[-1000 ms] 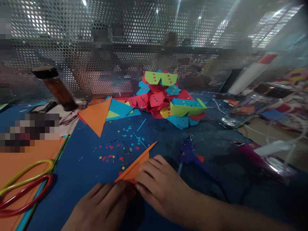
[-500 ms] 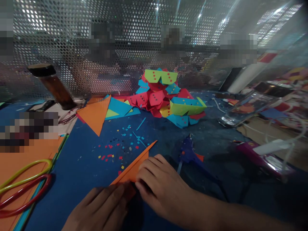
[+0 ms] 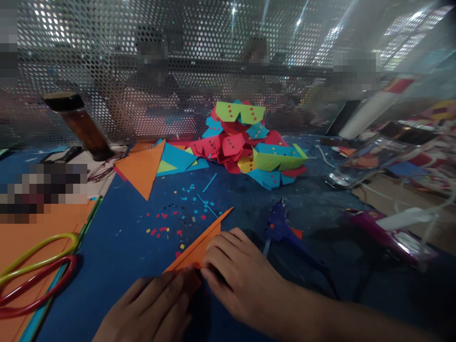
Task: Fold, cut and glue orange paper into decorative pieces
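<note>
On the blue tabletop lies a folded sheet of orange paper (image 3: pixel 199 244), its narrow folded strip running diagonally to a point at the upper right. My left hand (image 3: pixel 149 306) grips the paper's lower left end, fingers pressed together on it. Close beside it, my right hand (image 3: pixel 242 273) has its fingers curled over the paper's right edge. The fingertips and lower part of the sheet are partly hidden. Just beyond the paper are small red, yellow and blue paper bits (image 3: pixel 162 230) and thin blue strips (image 3: pixel 209 183).
A blue glue gun (image 3: pixel 280 223) lies right of my hands. Behind stands a pile of folded colourful paper shapes (image 3: pixel 235 145), beside orange triangles (image 3: pixel 142 166). Scissors (image 3: pixel 39 270) rest on stacked paper at left. A brown bottle (image 3: pixel 83 128), clear bottle (image 3: pixel 374 154) and purple device (image 3: pixel 388 232) are farther out.
Both hands stay on the orange paper in nearly the same pose. The left fingers shift very slightly at the fold; the whole view moves a little.
</note>
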A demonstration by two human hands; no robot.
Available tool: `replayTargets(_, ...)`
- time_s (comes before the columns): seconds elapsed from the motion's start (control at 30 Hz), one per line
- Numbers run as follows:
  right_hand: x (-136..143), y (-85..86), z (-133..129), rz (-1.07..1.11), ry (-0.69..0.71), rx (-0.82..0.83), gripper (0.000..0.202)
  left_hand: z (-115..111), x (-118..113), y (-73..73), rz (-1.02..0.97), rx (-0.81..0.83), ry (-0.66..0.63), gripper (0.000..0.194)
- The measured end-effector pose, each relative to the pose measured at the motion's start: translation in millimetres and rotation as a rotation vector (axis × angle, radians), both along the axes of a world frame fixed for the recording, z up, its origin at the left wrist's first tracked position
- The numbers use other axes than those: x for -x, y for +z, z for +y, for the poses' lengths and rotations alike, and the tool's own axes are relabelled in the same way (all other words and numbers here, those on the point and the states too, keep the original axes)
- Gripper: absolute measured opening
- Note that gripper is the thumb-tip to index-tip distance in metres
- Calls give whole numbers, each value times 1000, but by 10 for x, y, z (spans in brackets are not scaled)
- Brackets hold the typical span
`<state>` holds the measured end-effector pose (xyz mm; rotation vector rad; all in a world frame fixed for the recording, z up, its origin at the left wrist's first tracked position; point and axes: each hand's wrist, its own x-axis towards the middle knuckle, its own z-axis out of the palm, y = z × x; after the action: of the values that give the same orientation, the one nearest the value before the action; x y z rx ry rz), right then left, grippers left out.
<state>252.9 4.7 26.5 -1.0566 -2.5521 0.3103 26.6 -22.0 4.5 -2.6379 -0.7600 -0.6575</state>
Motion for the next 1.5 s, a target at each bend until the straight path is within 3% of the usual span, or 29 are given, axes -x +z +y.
replayTargets(0.1,0,1,-3,-19,-1,16,16,-14,-5,-23,-37,-16,43,39)
replayTargets(0.37,8,-14,-7,-35,-32,51,14,18,27,8,-11,3,-4,32)
replayTargets(1.1,13,-7,-11,-86,-52,52,9,1,-55,18,-55,3,59,42)
replayTargets(1.5,23,-7,-13,-91,-63,31,11,13,-43,28,-32,24,24,38)
